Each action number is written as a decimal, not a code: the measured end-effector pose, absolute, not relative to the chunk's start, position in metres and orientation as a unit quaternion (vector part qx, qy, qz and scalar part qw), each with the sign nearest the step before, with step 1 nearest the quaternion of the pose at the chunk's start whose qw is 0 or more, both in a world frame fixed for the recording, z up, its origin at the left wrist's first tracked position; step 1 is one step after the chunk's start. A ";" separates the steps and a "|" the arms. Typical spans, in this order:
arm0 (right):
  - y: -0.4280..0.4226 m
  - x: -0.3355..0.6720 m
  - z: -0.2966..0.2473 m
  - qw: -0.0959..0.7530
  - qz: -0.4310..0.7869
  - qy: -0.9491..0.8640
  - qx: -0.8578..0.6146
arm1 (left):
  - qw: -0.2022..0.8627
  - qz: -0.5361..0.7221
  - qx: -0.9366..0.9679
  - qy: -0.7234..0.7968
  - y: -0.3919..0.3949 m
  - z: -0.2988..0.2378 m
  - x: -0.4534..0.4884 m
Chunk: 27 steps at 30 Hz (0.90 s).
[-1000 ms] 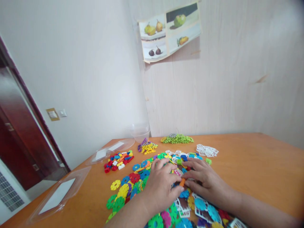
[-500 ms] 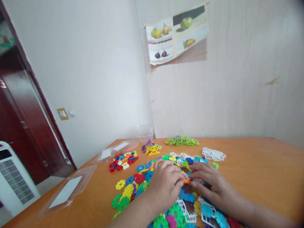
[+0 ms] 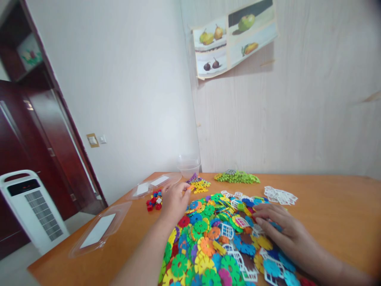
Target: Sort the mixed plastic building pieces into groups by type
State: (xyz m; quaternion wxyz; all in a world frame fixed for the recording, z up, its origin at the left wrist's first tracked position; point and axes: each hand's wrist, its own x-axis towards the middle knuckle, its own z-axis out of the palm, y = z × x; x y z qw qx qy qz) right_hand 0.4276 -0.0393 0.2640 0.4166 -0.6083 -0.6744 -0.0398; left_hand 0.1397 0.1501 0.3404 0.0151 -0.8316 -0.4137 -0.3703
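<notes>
My left hand is closed in a pinch at the left far side of the big pile, near the small brick heap. A small orange building block shows at its fingertips. My right hand lies over the right side of the pile, fingers stretched out and slightly apart, fingertips touching the pieces. Between and below the hands spreads the pile of colourful notched plastic discs, mixed with white lattice window pieces. Partly hidden behind my left hand is a heap of red, blue and white bricks.
Yellow and purple pieces, green pieces and white lattice pieces form separate heaps at the back. Stacked clear tubs stand by the wall. Clear lids lie along the table's left side.
My left hand has moved from the pile's middle to the left and away from me, carrying the orange block. My right hand stays over the pile's right side. The view has shifted slightly left.
</notes>
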 end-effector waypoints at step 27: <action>-0.040 0.427 0.262 0.419 -0.030 -0.666 -0.616 | 0.041 -0.306 -0.653 -0.691 0.219 0.311 0.064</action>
